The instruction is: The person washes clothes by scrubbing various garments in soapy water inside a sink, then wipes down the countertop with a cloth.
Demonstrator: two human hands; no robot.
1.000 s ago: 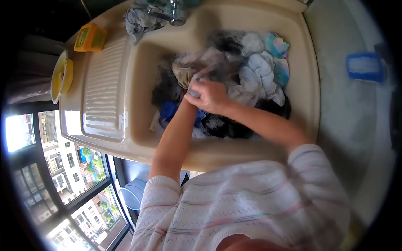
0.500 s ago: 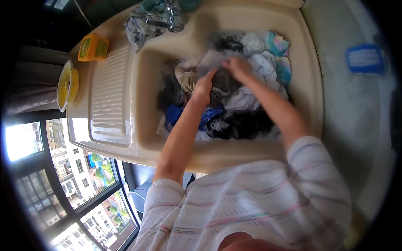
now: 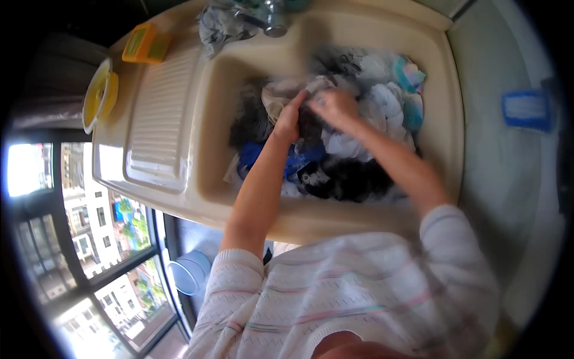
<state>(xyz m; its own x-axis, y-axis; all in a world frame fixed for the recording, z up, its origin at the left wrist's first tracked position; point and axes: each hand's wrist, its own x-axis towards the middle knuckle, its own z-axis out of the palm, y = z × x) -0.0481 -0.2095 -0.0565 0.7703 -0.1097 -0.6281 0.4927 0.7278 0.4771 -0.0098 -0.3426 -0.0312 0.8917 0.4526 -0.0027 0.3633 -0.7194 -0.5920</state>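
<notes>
Both hands are close together over a beige sink (image 3: 206, 149) full of wet, sudsy clothes. My left hand (image 3: 289, 119) is closed on a greyish-brown garment (image 3: 311, 128). Close beside it, my right hand (image 3: 336, 109) is curled against the same cloth, its fingers smeared by motion. Around the hands lie a beige garment (image 3: 276, 99), a blue garment (image 3: 254, 152), black clothes (image 3: 353, 178), white clothes (image 3: 382, 107) and a pastel multicoloured cloth (image 3: 410, 75). The parts of the garment under my hands are hidden.
A metal faucet (image 3: 275, 23) stands at the back, with a grey cloth (image 3: 222, 29) beside it. On the left are a ribbed drainboard (image 3: 156, 125), an orange box (image 3: 143, 45) and a yellow basin (image 3: 103, 99). A blue brush (image 3: 526, 110) lies right; a bucket (image 3: 190, 274) stands below.
The camera view has turned slightly, shifting the sink. My right hand has come nearer to my left, moving down and across the cloth; the left stays closed.
</notes>
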